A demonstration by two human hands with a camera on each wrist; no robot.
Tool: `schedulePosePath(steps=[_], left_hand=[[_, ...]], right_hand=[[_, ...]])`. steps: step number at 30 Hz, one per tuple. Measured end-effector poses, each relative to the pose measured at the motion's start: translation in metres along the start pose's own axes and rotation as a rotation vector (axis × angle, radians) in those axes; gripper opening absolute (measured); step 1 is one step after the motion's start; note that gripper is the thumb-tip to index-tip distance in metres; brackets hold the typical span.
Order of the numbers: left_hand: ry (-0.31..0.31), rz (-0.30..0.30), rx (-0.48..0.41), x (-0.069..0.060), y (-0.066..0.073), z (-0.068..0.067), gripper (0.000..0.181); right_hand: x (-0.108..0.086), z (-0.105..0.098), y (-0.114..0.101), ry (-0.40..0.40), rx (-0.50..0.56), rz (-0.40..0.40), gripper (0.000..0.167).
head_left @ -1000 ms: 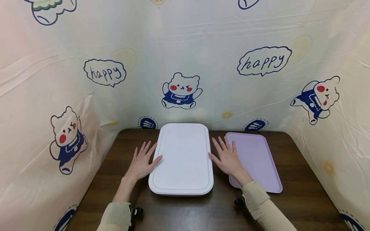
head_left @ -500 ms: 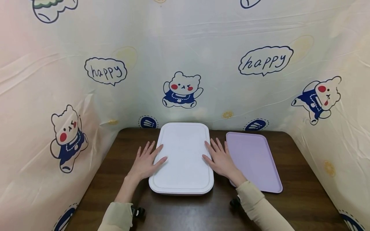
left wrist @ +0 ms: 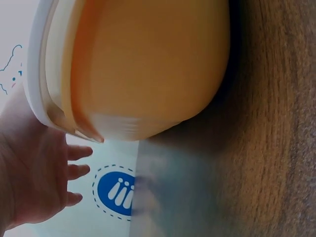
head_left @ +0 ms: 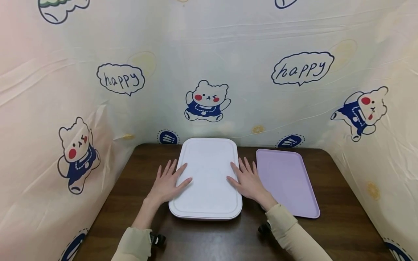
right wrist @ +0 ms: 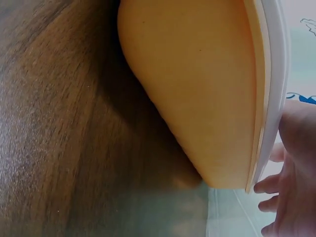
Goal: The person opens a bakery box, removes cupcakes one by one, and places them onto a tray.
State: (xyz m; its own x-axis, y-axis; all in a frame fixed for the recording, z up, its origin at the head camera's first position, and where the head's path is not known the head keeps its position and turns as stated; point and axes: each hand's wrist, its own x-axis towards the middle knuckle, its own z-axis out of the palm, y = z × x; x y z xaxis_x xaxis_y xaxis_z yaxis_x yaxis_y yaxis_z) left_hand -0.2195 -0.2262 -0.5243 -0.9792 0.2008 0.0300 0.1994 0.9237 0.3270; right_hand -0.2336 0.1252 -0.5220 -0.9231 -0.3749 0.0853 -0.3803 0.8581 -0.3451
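A box with a white lid point(head_left: 207, 192) stands in the middle of the dark wooden table. Both wrist views show its yellow-orange body point(left wrist: 153, 59) under the lid's rim. My left hand point(head_left: 166, 186) lies over the lid's left edge, fingers spread, thumb and forefinger on the top. On the opposite edge my right hand point(head_left: 249, 184) rests in much the same way, its fingers spread and fairly straight. Neither hand is curled round the box. What the box contains is hidden by the lid.
A flat lilac tray point(head_left: 292, 185) lies to the right of the box, close to my right wrist. The wooden table point(head_left: 209, 241) extends in front and at both sides. A printed curtain point(head_left: 241, 72) hangs behind and along the sides.
Both hands have moved inward from beside the box, so thumbs and forefingers now lie further over the lid. Box and tray have stayed in place; the head view has shifted slightly.
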Motion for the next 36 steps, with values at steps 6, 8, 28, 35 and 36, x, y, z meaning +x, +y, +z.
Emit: schedulePosePath(steps=[6, 8, 28, 35, 36], left_hand=[[-0.014, -0.005, 0.011, 0.002, -0.0009, -0.0008, 0.088], [-0.014, -0.005, 0.014, 0.0021, -0.0009, -0.0008, 0.089], [-0.059, -0.008, -0.021, -0.0004, 0.0025, 0.0024, 0.091], [-0.061, -0.004, -0.063, 0.0005, 0.0008, 0.0024, 0.087], [-0.056, 0.0, -0.065, 0.0003, 0.0005, 0.0025, 0.088]], right_hand=[[-0.0015, -0.002, -0.0044, -0.022, 0.003, 0.024, 0.071], [-0.0017, -0.0012, -0.0049, -0.025, 0.007, 0.035, 0.071], [-0.0028, 0.0052, -0.0058, -0.025, 0.095, 0.056, 0.073], [-0.0019, 0.0053, -0.008, -0.04, 0.116, 0.083, 0.077], [-0.0015, 0.0057, -0.008, -0.041, 0.12, 0.082, 0.078]])
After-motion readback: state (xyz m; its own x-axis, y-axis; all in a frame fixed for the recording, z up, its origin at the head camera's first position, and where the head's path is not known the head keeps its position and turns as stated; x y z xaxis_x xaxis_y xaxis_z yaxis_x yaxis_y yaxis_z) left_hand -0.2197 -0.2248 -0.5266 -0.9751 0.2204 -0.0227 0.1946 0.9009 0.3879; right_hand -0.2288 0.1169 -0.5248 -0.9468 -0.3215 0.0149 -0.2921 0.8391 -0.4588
